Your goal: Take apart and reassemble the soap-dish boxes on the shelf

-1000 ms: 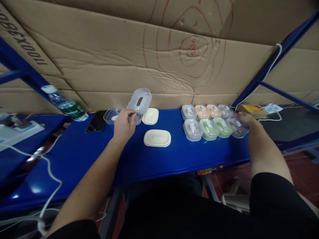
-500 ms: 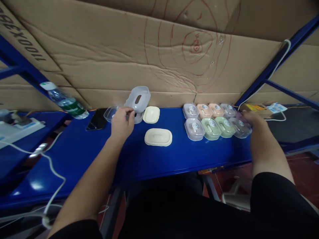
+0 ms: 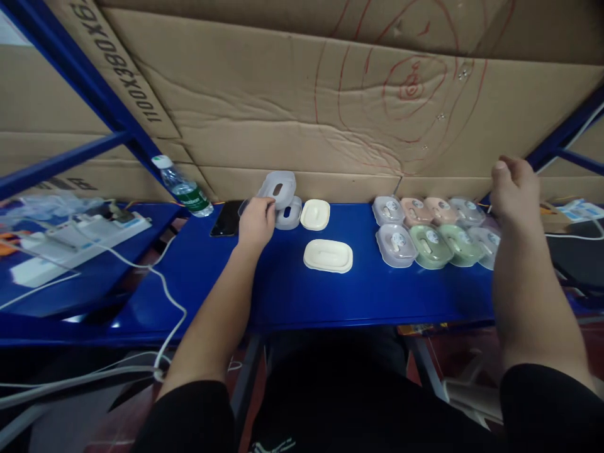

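My left hand (image 3: 256,221) is closed on the near edge of a translucent purple-grey piece with an oval hole (image 3: 284,184), tilted up at the table's back. Beside and below it lies a similar holed piece (image 3: 293,217). My right hand (image 3: 514,189) is raised beyond the right end of the filled boxes, its fingers curled together; what they hold, if anything, is hidden. A cream squarish piece (image 3: 315,215) and a cream oblong lid (image 3: 328,256) lie at mid-table. Two rows of lidded boxes, purple (image 3: 396,244), green (image 3: 430,245) and peach (image 3: 416,211), stand to the right.
A black phone (image 3: 226,219) and a water bottle (image 3: 186,192) are at the back left, near a white power strip (image 3: 80,248) with cables. Cardboard (image 3: 264,94) lines the back. Blue frame bars (image 3: 89,82) slant at both sides. A small brown box (image 3: 553,219) is at the right.
The view has shifted left, bringing in more of the power strip. My right hand has risen from beside the rightmost boxes. My left hand remains at the translucent piece, which now sits lower.
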A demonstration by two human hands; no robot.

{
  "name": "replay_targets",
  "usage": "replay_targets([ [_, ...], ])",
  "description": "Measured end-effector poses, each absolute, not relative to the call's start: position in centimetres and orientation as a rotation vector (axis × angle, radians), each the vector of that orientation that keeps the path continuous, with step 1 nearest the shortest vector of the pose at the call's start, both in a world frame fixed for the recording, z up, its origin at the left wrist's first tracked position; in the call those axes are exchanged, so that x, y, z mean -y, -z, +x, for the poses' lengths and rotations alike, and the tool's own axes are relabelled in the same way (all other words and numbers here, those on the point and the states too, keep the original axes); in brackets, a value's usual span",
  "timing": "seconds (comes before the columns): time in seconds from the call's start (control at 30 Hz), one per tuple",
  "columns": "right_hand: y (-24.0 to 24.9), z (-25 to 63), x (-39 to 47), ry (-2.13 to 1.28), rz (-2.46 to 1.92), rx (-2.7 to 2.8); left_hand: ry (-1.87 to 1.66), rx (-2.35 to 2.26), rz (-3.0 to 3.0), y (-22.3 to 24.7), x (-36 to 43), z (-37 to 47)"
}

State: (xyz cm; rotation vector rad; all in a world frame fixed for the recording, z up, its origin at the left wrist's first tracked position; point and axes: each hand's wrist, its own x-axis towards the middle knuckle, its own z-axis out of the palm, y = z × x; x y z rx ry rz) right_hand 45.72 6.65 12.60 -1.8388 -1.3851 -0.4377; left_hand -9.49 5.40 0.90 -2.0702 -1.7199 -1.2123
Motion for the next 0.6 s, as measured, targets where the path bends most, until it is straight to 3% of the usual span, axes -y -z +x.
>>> replay_targets([
  [0.13,-12.3,35.9,-2.8,0.141,-1.199,1.611,1.119,1.71,-2.133,-0.9,-5.3,-9.1],
  [0.33,-7.4,23.2,-0.9,-0.24,-0.884,2.169,0.929,1.776,-2.218,-1.1,-4.7,-8.1],
  [0.6,-1.1,22.7,-1.0,-0.541,-0.903,2.662,0.648,1.937,-2.243,-0.5,-5.3,-7.9],
])
